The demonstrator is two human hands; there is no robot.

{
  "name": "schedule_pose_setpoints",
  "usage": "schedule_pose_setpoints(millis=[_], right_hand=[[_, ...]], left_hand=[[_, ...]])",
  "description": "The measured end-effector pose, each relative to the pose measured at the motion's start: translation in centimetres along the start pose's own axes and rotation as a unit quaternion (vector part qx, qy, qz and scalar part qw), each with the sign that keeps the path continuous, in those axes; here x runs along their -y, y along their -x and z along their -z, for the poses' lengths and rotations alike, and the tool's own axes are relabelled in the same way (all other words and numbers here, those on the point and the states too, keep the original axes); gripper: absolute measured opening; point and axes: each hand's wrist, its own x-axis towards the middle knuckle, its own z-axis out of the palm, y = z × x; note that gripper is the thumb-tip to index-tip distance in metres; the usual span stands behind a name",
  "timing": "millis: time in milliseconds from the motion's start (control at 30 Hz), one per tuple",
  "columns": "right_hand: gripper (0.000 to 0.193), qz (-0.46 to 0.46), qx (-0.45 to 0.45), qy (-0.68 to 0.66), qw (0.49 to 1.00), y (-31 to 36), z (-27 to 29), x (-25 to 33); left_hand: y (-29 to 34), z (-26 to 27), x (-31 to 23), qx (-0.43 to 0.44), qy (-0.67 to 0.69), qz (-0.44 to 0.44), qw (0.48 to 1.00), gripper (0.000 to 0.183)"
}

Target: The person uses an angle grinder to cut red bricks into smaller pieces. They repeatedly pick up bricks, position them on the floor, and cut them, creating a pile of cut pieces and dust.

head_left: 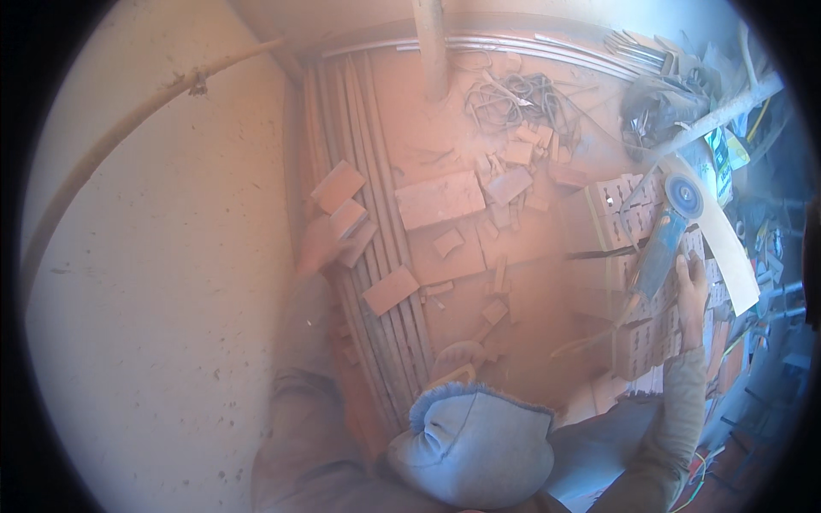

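Note:
On the left, my left hand (318, 246), softened by dust, grips the edge of a small cut piece of reddish tile (348, 219); its fingertips are partly hidden. Another tile piece (338, 186) lies just beyond it, on long bars. To the right, an angle grinder (657, 248) with a blue disc (684, 196) lies tilted on a stack of hollow bricks (637, 346). My right hand (692, 286) is beside the grinder's body, fingers stretched forward over the bricks and not wrapped around the tool.
Long bars (363, 128) run along the pale wall (162, 282) at left. Larger tiles (440, 199) and broken bits cover the dusty floor. A tangled cable (517, 98) lies farther off. A pole (432, 51) stands at the back. My knee (479, 445) is low in the middle.

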Motion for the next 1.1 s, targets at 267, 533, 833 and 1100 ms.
schedule_pose_setpoints(millis=[267,533,833,1100], right_hand=[[0.067,0.027,-0.026,0.002,0.999,1.2,1.1,1.5],[0.066,0.063,-0.021,0.045,0.997,0.7,0.7,1.2],[0.058,0.109,-0.084,0.049,0.989,2.2,2.1,2.1],[0.041,0.271,-0.144,0.05,0.95,4.4,1.3,5.4]], left_hand=[[2.4,0.9,-7.7,-0.009,0.029,0.053,0.998,0.075],[2.9,-2.3,-4.8,-0.06,-0.041,0.064,0.995,0.097],[-0.5,1.9,-8.1,-0.154,0.1,-0.022,0.983,0.066],[-11.3,-0.5,1.5,-0.113,-0.126,-0.125,0.978,0.061]])
